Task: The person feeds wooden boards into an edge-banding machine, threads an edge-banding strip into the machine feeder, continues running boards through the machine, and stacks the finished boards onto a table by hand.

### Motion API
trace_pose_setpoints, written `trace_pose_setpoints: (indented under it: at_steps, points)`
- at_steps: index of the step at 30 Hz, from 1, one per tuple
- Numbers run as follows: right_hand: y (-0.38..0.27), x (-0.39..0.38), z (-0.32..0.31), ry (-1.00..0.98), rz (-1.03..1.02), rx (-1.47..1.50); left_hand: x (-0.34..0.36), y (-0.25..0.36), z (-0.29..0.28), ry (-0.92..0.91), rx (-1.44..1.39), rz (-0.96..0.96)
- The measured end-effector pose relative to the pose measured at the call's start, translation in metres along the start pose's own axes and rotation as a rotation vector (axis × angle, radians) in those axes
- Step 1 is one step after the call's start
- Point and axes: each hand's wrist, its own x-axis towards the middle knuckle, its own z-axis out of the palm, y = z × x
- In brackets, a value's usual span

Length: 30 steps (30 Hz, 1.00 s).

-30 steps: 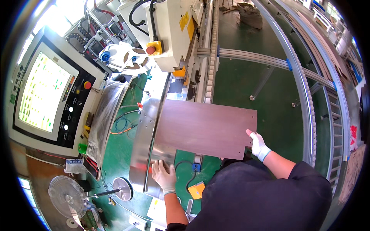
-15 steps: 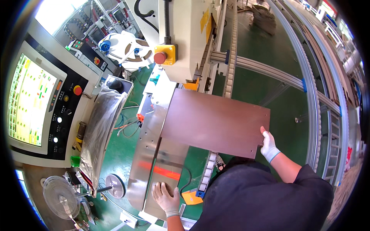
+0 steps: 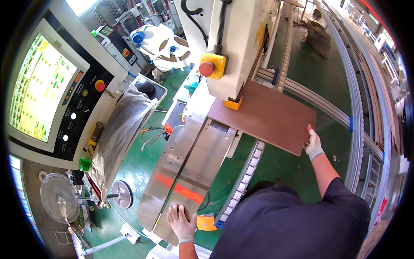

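Observation:
A flat brown panel (image 3: 271,114) lies across a roller rail, its far left part passing under the cream machine head (image 3: 235,52). My gloved right hand (image 3: 314,144) grips the panel's near right corner, thumb on top and the other fingers out of sight below. At the near end of the steel machine table (image 3: 202,155), my gloved left hand (image 3: 181,222) rests flat with its fingers stretched out, holding nothing. A dark slot runs along this table, and an orange-red light patch lies beyond my left fingers.
A red stop button on a yellow box (image 3: 207,69) juts from the machine head. The control screen (image 3: 41,86) and a plastic-covered tray (image 3: 125,125) stand at left. A fan (image 3: 60,198) is near left. Metal conveyor rails (image 3: 353,95) run along the right.
The panel has moved away from me, and its far part now lies under the machine head. My right hand has travelled with it. My left hand stays on the steel table.

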Motion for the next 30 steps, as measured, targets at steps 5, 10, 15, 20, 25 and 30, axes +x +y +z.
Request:
trace_pose_setpoints:
  at_steps: [5, 10, 15, 20, 25, 30]
  points:
    - [-0.026, 0.043, 0.018, 0.04, -0.464, -0.574, 0.004, 0.004, -0.002, 0.009, -0.003, -0.002]
    - [-0.027, -0.054, 0.1, 0.066, -1.633, -1.229, 0.0, 0.003, -0.003, 0.002, 0.004, -0.015]
    - [0.086, -0.135, 0.132, -0.979, -1.361, -0.843, -0.003, -0.002, 0.003, -0.005, 0.019, -0.022]
    - [0.133, -0.176, 0.122, -0.983, -1.582, -0.752, -0.005, -0.002, -0.002, 0.009, 0.042, -0.028]
    - [0.134, -0.169, 0.12, -0.96, -1.646, -0.775, 0.004, 0.003, -0.004, 0.023, -0.069, -0.03]
    - [0.138, -0.175, 0.12, -0.966, -1.676, -0.828, -0.007, -0.003, -0.003, 0.1, -0.089, -0.067]
